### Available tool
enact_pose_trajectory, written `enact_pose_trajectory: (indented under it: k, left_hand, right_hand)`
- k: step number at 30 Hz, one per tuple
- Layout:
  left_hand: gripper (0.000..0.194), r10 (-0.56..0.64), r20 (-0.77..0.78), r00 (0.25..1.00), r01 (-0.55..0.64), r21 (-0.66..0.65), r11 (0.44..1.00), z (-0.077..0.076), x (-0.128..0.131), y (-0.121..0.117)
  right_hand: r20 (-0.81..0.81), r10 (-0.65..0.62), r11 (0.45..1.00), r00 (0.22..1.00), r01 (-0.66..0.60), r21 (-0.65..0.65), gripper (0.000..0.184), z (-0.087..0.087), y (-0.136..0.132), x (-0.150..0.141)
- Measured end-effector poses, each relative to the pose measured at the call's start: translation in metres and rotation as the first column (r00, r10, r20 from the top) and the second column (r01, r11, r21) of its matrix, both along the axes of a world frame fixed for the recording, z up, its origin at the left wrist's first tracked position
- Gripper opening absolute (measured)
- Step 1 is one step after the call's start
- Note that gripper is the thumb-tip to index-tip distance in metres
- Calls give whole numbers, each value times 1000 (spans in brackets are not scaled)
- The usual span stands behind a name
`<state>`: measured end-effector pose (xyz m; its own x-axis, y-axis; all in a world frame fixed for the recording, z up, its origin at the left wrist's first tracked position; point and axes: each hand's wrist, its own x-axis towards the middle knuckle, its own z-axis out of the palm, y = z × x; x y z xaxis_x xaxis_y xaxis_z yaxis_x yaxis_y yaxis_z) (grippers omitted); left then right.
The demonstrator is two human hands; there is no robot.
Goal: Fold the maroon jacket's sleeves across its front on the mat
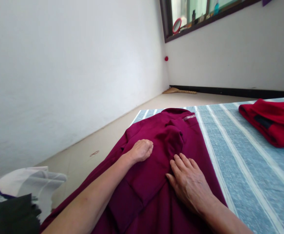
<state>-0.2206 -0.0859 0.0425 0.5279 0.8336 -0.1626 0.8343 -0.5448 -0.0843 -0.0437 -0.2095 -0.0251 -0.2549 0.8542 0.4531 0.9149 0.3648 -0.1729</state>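
A maroon collared shirt [146, 191] lies on a blue striped sheet [244, 169], its collar [173, 111] at the far end and part of it folded over. My left hand [142, 150] rests curled on the folded cloth, its fingers tucked into it. My right hand [188, 185] lies flat on the shirt nearby, fingers spread and touching the edge of the fold. A bright red folded garment [271, 123] sits on the sheet to the right, apart from both hands.
A pile of white and dark clothes [22, 195] sits at the lower left. A beige floor [95, 136] runs between the sheet and a white wall [71, 71]. A broom [179, 91] lies by the far wall, below a window [193, 16] holding a round red mirror [177, 26].
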Motion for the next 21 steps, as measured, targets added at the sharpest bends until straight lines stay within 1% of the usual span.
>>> enact_pose_trajectory:
  k: [3,6,10,16,19,21]
  left_hand:
    - [19,21,75,997,-19,-32,999,-1,-6,4]
    - [18,3,88,996,0,-41,999,-3,-6,6]
    - [18,-50,-12,999,50,-8,999,-3,-2,4]
    - [21,-97,-166,981,99,6,995,5,12,-4]
    - [20,-123,-209,970,137,52,989,5,19,-7]
    - [19,-146,-214,966,160,51,986,5,20,-6]
  right_hand:
    - [-1,6,1000,1000,-6,-7,37,1,0,0]
    - [-3,6,1000,1000,-6,-13,37,2,0,0]
    - [-2,8,1000,1000,-8,-15,37,2,0,0]
    - [4,12,1000,1000,-11,-24,38,2,0,1]
    - [7,15,1000,1000,-15,-28,38,2,0,1]
    - [10,15,999,1000,-15,-29,38,2,0,1]
